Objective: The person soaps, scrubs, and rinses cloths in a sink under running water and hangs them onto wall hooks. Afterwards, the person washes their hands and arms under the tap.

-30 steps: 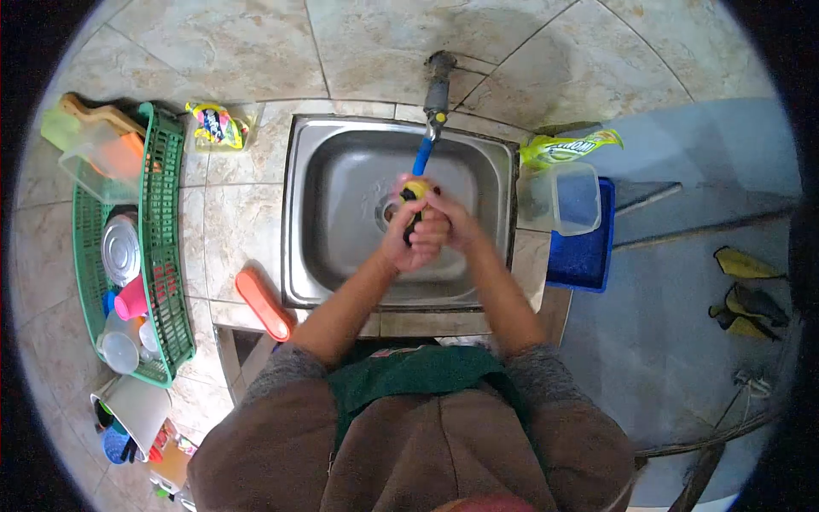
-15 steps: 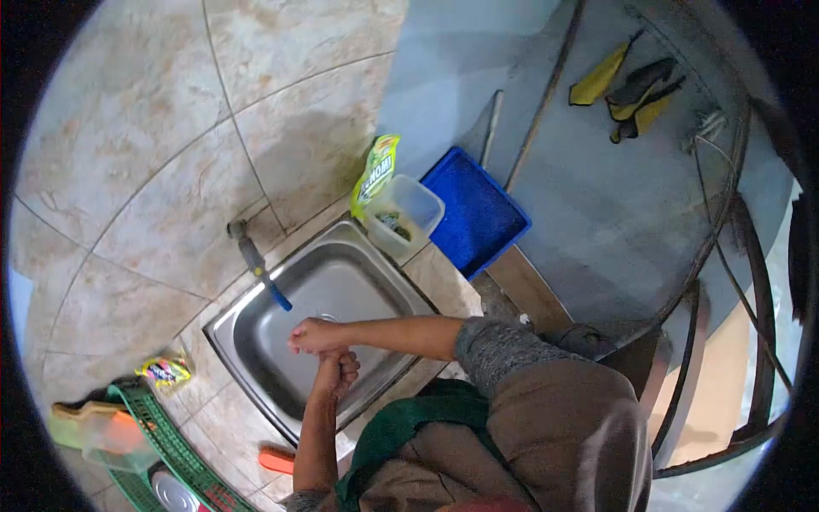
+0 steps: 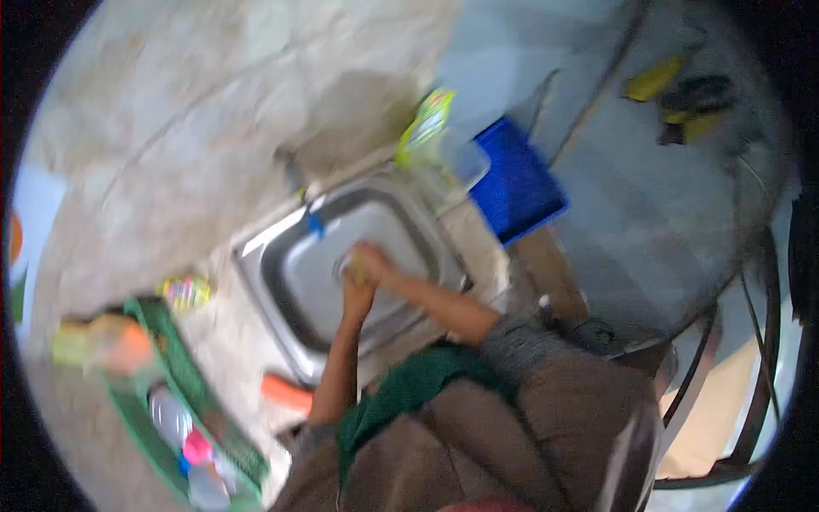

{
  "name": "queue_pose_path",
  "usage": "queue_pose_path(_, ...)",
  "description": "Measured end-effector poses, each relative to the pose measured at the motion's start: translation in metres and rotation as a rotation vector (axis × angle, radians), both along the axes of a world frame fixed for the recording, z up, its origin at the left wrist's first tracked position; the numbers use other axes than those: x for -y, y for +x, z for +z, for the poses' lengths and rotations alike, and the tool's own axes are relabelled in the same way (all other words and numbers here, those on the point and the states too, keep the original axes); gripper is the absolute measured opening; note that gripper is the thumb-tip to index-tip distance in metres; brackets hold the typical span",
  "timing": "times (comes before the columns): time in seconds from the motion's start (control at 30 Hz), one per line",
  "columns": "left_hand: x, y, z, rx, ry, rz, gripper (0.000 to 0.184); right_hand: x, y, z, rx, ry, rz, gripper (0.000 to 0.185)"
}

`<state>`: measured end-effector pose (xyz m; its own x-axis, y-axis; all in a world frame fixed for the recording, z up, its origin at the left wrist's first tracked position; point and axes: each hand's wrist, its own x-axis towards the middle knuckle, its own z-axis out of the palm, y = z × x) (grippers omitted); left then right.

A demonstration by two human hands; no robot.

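Both hands are together over the steel sink, blurred by motion. My left hand comes up from below, its fingers closed against my right hand, which reaches in from the right. Something yellowish shows between them, too smeared to make out. The tap with its short blue hose end is up and to the left of the hands, apart from them.
A green basket with dishes stands at lower left, near an orange-red object. A yellow-green packet, a clear container and a blue tray are at upper right. A colourful packet lies left of the sink.
The view has turned, so the sink appears tilted. The hands have moved from right under the hose end to beside it. Half a second ago one hand was around the other wrist; now both meet.
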<state>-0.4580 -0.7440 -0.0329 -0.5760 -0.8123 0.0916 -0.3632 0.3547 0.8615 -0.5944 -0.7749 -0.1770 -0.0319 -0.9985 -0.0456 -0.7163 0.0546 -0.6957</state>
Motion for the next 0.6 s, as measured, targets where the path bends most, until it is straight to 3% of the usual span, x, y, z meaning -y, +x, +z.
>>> queue_pose_path(0.03,0.003,0.003,0.055,0.006,0.171,0.007,0.035,-0.014,-0.007,0.093,0.504,0.218,-0.119,0.027)
queue_pose_path(0.07,0.001,0.008,0.110,-0.137,0.613,0.087,0.037,-0.029,-0.014,0.205,0.975,0.389,-0.355,0.028)
queue_pose_path(0.13,-0.003,0.019,0.122,-0.412,0.721,0.252,0.038,-0.048,-0.028,0.282,0.979,0.514,-0.262,0.024)
queue_pose_path(0.23,0.012,0.030,0.139,-0.353,0.508,0.190,0.033,-0.057,-0.041,0.301,1.031,0.367,-0.097,0.024)
queue_pose_path(0.4,0.024,0.036,0.201,-0.679,0.518,0.309,0.017,-0.061,-0.061,0.324,1.023,0.022,-0.081,0.024)
queue_pose_path(0.6,0.037,0.047,0.246,-0.878,0.661,0.394,0.011,-0.066,-0.083,0.351,1.215,0.229,-0.221,0.027)
